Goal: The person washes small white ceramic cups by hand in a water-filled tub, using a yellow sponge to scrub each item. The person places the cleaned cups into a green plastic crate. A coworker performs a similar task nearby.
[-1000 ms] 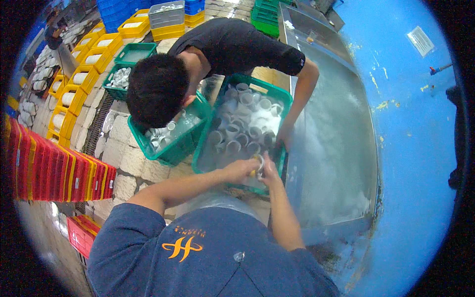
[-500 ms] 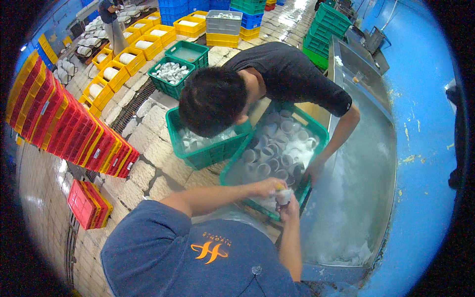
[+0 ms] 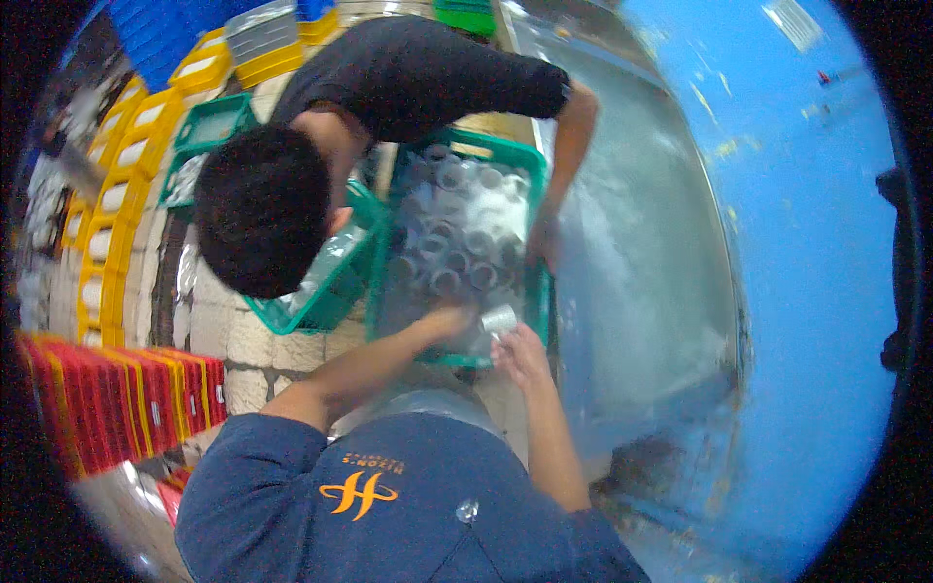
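Right grip point(image 3: 522, 356) pinches a small white cup point(image 3: 500, 321) by its lower side, and from my remote seat I find it above the near end of a green crate point(image 3: 462, 360). Its long axis looks slanted, rising gently toward the right; blur keeps me from telling which end is the mouth. Left grip point(image 3: 450, 321) is just left of the cup, too blurred for me to tell whether it is clenched or released. Beyond both, I see pale cups point(image 3: 447, 282) heaped in the crate, several mouths turned upward. Against the crate's right rim is a co-worker's hand point(image 3: 544, 243); cloudy water point(image 3: 641, 272) stretches past it. Leftward, I make out a second green crate point(image 3: 340, 303) partly under the co-worker's head point(image 3: 262, 209), a stack of red and yellow trays point(image 3: 126, 398), and farther off, yellow crates point(image 3: 124, 277) in rows.
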A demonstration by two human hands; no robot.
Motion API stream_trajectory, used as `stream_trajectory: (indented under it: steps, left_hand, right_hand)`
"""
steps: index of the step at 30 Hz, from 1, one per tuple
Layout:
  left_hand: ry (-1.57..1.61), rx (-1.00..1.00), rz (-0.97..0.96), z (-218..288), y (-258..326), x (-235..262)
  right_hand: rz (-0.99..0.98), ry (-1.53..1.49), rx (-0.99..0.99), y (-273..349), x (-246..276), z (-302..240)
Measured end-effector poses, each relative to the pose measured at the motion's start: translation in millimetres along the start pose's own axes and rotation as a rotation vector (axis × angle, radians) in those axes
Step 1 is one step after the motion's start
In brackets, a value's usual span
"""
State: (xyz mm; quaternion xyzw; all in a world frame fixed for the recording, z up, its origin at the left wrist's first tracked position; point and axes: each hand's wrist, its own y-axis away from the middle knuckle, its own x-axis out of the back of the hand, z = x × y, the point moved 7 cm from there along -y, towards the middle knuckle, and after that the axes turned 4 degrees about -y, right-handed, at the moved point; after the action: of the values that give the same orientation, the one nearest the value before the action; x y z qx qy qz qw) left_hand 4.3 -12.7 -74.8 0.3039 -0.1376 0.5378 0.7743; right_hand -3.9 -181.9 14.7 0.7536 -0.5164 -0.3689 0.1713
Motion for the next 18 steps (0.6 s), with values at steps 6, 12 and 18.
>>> stream_trajectory:
  steps: [6, 12, 18]
  left_hand:
    - [-0.160, -0.569, 0.656, 127.8, 65.9, 59.8]
    - [-0.036, -0.119, 0.369, 98.0, 17.4, 80.5]
    - [0.237, -0.281, 0.732, 71.5, 23.2, 72.5]
  right_hand:
    - [0.233, -0.071, 0.165, -14.9, -13.0, -6.7]
    - [0.118, 0.061, 0.195, -11.8, -60.5, -10.1]
    - [0.019, 0.330, 0.404, -11.0, -66.4, -22.9]
